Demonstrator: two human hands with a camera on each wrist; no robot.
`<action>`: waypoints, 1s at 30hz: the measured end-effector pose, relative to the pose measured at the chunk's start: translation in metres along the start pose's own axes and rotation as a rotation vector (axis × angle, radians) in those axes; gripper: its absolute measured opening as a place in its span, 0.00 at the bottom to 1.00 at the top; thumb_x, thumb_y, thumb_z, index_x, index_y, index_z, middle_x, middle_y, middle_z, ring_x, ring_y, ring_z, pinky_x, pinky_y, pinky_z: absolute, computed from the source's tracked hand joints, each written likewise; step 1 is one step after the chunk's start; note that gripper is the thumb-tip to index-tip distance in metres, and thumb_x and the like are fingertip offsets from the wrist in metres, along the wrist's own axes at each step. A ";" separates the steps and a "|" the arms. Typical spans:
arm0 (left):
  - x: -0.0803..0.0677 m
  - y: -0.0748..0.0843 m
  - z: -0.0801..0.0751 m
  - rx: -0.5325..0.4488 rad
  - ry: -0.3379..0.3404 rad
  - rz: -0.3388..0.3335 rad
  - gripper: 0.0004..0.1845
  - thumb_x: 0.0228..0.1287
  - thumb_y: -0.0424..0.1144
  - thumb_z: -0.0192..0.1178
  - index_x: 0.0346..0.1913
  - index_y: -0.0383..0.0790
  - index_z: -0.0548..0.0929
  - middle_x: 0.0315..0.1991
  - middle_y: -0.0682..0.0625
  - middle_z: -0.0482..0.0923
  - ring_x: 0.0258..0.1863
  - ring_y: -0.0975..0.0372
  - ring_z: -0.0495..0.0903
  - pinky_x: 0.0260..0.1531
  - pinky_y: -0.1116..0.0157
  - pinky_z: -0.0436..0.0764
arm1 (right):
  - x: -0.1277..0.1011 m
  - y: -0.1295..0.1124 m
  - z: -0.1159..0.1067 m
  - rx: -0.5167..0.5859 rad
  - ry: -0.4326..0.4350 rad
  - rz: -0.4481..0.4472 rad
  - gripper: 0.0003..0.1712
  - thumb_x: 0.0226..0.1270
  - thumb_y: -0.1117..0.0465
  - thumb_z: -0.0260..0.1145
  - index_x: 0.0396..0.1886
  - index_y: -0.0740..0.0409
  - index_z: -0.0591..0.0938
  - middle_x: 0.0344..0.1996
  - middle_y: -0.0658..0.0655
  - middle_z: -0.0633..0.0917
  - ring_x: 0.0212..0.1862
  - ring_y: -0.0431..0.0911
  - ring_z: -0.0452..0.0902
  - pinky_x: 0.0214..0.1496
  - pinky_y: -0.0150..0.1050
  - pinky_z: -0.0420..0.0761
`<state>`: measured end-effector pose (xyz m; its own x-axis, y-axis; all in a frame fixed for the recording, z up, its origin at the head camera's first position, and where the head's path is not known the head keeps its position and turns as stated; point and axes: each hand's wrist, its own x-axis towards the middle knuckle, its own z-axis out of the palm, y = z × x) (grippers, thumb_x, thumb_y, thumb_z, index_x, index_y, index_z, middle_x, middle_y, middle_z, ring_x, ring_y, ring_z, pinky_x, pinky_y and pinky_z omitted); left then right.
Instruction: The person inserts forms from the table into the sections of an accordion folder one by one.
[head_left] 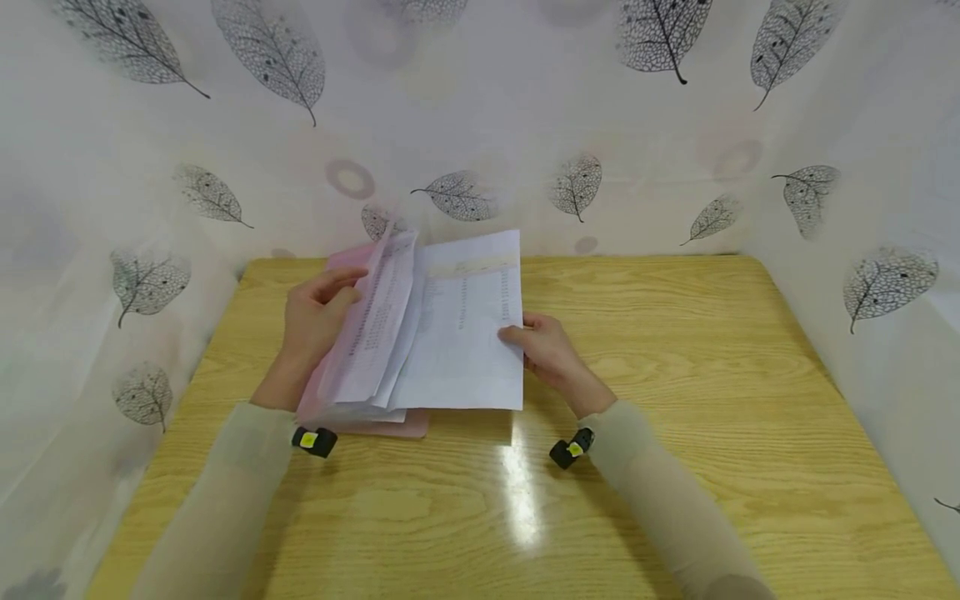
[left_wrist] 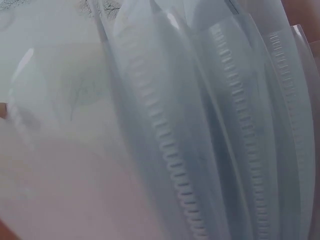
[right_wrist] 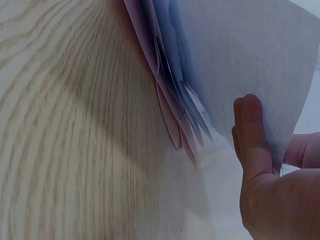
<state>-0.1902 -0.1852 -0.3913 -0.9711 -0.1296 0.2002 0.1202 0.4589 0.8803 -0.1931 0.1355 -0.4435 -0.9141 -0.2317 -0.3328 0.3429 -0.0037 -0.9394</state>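
A pink folder (head_left: 416,427) lies open on the table, with clear plastic sleeves (left_wrist: 240,125) and printed pages standing up from it. My left hand (head_left: 315,312) pinches the edge of a clear sleeve at the folder's left side. A white printed sheet (head_left: 472,342) extends to the right of the folder. My right hand (head_left: 551,350) grips this sheet by its right edge, thumb in front and fingers (right_wrist: 252,125) behind. The sheet's left edge is hidden among the sleeves. Ridged strips run along the sleeves in the left wrist view.
The wood-grain table (head_left: 690,400) extends around the folder. A pale curtain (head_left: 510,125) with dark leaf prints hangs behind and at both sides. A thin elastic loop (right_wrist: 175,145) hangs from the folder in the right wrist view.
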 end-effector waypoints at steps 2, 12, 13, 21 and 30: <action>0.000 0.000 0.000 0.002 0.000 0.001 0.18 0.73 0.31 0.54 0.59 0.37 0.88 0.59 0.41 0.86 0.41 0.69 0.78 0.40 0.77 0.75 | 0.001 0.000 0.004 -0.003 -0.009 0.004 0.26 0.75 0.68 0.61 0.70 0.71 0.77 0.63 0.72 0.83 0.47 0.46 0.89 0.43 0.38 0.89; 0.000 0.002 0.000 0.012 -0.006 -0.017 0.18 0.74 0.32 0.54 0.60 0.38 0.88 0.59 0.42 0.86 0.43 0.68 0.78 0.41 0.78 0.75 | 0.008 0.005 0.025 -0.009 -0.053 0.020 0.24 0.75 0.68 0.61 0.69 0.67 0.79 0.62 0.68 0.85 0.50 0.48 0.88 0.44 0.39 0.89; 0.000 0.003 -0.001 0.013 -0.008 -0.021 0.18 0.74 0.32 0.54 0.60 0.38 0.88 0.60 0.42 0.86 0.43 0.68 0.78 0.41 0.78 0.75 | 0.010 0.006 0.028 -0.008 -0.056 0.023 0.24 0.75 0.68 0.62 0.69 0.67 0.79 0.62 0.68 0.85 0.50 0.48 0.88 0.45 0.39 0.89; 0.000 0.005 -0.002 0.003 -0.007 -0.020 0.18 0.74 0.32 0.55 0.60 0.38 0.88 0.59 0.41 0.86 0.42 0.69 0.78 0.40 0.78 0.74 | 0.021 0.011 0.052 -0.003 -0.074 0.038 0.24 0.75 0.68 0.62 0.68 0.70 0.79 0.62 0.70 0.85 0.48 0.47 0.86 0.45 0.37 0.87; -0.001 0.005 -0.002 -0.027 0.004 -0.014 0.18 0.72 0.32 0.56 0.59 0.37 0.88 0.56 0.38 0.87 0.38 0.75 0.77 0.39 0.78 0.74 | 0.025 0.011 0.065 -0.014 -0.082 0.066 0.24 0.75 0.68 0.62 0.68 0.70 0.79 0.60 0.70 0.86 0.44 0.46 0.87 0.40 0.35 0.87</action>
<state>-0.1886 -0.1851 -0.3861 -0.9720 -0.1388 0.1897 0.1127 0.4330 0.8943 -0.1983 0.0663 -0.4573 -0.8684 -0.3102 -0.3869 0.3986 0.0277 -0.9167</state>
